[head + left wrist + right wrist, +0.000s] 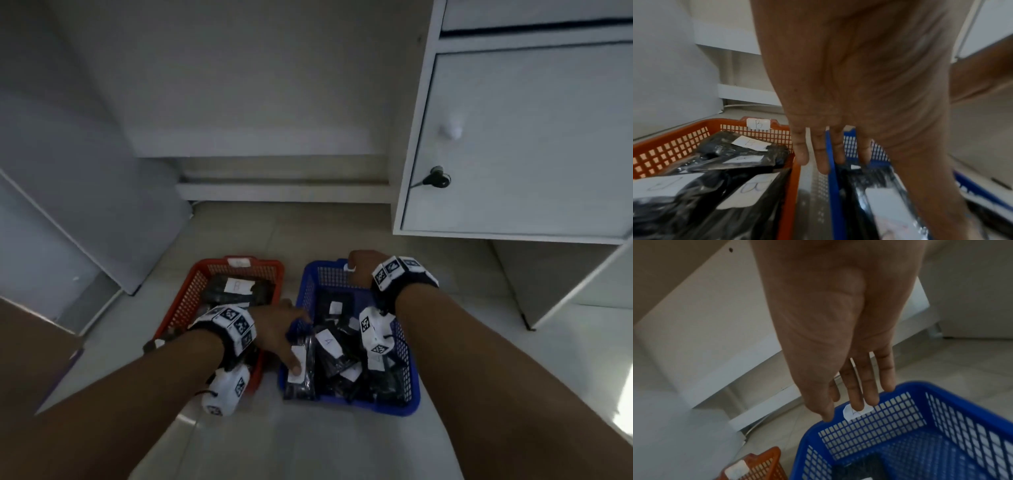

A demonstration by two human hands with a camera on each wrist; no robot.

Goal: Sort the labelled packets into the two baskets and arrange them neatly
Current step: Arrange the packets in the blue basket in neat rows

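On the floor stand an orange basket [191, 291] marked B and a blue basket [400, 407]. Black packets with B labels [239, 287] lie in the orange one [674, 146]. Black packets with A labels [329, 342] are heaped loosely in the blue one. My left hand [287, 337] reaches over the blue basket's left rim [831, 186]. Its fingers [821, 162] hang straight, and its thumb presses the white label of a packet [301, 380] leaning on that wall. My right hand [359, 265] rests straight fingers [857, 402] on the blue basket's far rim [941, 391], over its label.
A white cabinet [513, 137] with a key in its door hangs over the floor at the right. A white desk panel [85, 205] slants down at the left. Brown cardboard [27, 342] lies at the near left. Pale tiled floor [325, 445] surrounds the baskets.
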